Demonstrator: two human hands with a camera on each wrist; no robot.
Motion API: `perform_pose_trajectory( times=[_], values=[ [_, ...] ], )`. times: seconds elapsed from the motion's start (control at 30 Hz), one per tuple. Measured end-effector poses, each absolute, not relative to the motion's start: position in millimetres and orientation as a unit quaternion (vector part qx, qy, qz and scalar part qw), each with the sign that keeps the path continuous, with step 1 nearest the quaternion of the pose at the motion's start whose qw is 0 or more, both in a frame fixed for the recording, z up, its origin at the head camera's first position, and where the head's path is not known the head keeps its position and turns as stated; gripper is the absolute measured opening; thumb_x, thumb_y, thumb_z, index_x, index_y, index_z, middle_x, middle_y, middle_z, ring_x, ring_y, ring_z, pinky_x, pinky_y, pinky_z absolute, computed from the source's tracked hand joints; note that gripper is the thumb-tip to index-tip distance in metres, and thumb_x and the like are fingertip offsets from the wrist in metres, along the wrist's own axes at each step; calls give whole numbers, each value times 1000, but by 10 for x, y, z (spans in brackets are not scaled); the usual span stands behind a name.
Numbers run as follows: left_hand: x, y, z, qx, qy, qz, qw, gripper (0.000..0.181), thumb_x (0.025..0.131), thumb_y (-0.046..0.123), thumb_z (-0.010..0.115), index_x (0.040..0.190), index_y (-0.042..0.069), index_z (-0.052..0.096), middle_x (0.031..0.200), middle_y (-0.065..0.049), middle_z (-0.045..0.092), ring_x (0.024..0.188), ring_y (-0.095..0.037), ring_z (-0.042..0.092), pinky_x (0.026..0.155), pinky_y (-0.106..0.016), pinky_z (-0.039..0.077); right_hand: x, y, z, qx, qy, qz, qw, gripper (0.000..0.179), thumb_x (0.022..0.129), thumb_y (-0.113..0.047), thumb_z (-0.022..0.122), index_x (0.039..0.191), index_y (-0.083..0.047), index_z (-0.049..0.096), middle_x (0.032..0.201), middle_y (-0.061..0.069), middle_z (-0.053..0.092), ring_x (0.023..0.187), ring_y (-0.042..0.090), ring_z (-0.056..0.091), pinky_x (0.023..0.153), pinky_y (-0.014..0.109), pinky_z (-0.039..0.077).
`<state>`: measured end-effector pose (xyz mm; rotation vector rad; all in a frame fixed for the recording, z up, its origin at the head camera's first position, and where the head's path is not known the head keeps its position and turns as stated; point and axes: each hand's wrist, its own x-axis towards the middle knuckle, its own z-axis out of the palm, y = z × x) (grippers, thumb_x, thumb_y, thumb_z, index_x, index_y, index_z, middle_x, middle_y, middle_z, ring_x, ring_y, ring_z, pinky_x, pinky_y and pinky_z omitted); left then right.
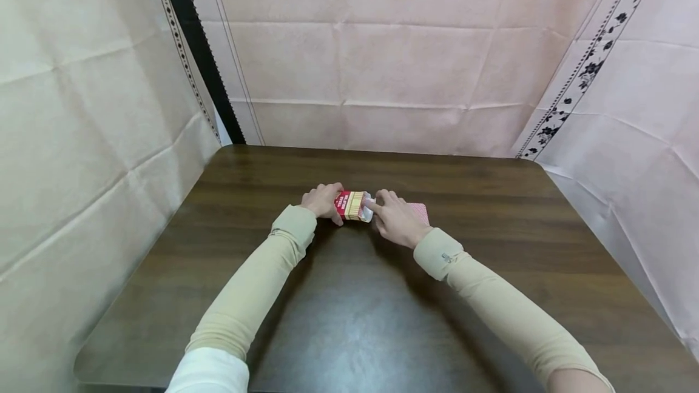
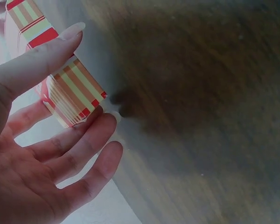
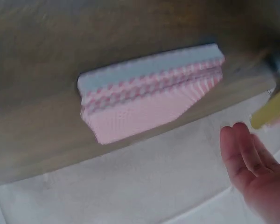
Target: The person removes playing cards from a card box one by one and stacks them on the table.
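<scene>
My left hand (image 1: 323, 200) holds a red and yellow striped card box (image 1: 352, 205) by its left end. In the left wrist view the thumb lies across the striped box (image 2: 77, 88), with the fingers spread beneath it. The box's opened end, with white flaps, faces my right hand (image 1: 397, 221), whose index finger is right at the flap. Right wrist view: the fingers are fairly straight beside a yellow edge of the box (image 3: 270, 109). A deck of pink-patterned playing cards (image 3: 144, 102) lies on the table, partly hidden behind the right hand in the head view.
The dark wooden table (image 1: 338, 296) has rounded corners and a glossy reflection near the front. Pale creased cloth (image 1: 393, 65) hangs behind it and at both sides, with a black floral border (image 1: 592, 68) at the right.
</scene>
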<state>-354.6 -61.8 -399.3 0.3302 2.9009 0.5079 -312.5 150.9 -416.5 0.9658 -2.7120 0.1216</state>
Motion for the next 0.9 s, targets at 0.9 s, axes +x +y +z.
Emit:
perform_pose_trajectory(
  times=[0.9],
  values=[
    [-3549, -608, -3939, 128, 976, 152, 93, 76, 68, 20, 88, 132, 18, 47, 125, -11, 58, 111, -29, 56, 91, -51, 46, -3190, 1509, -4251, 367, -916, 74, 143, 45, 86, -34, 71, 121, -9, 61, 135, 21, 48, 118, 33, 50, 98, 47, 46]
  ],
)
